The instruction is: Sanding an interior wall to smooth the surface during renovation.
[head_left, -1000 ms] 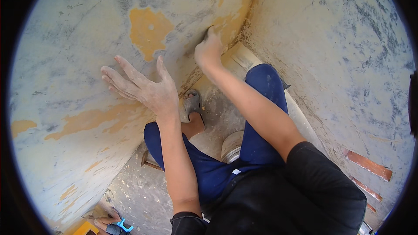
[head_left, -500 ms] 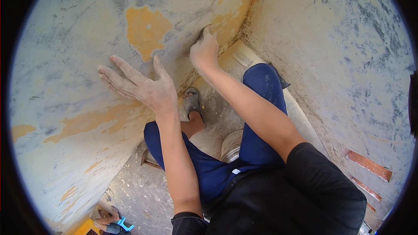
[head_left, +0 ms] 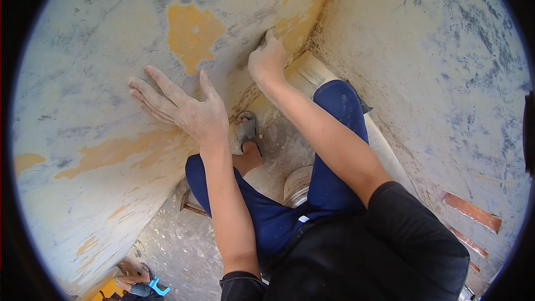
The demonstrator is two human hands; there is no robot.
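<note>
My left hand [head_left: 192, 112], dusted with pale powder, lies against the wall [head_left: 120, 92] on the left with its fingers spread. It holds nothing. Farther ahead and to the right, close to the corner, my right hand [head_left: 267, 62] is closed and pressed to the same wall. A dark, thin piece [head_left: 263, 39] shows at its fingertips; most of it is hidden by the hand. The wall is patchy pale grey-white, with a bare yellow patch [head_left: 195, 36] between and beyond my two hands. More yellow shows near the right fingertips.
A second wall [head_left: 434, 78] rises on the right, with reddish slots [head_left: 472, 212] low in it. Between my legs is a round pale bucket [head_left: 297, 184]. My sandalled foot [head_left: 246, 128] rests on the speckled floor [head_left: 178, 251]. Another person's limbs [head_left: 134, 276] show at lower left.
The view has shifted slightly, so the wall patches sit a little farther right and higher. Both hands keep nearly the same places on the wall.
</note>
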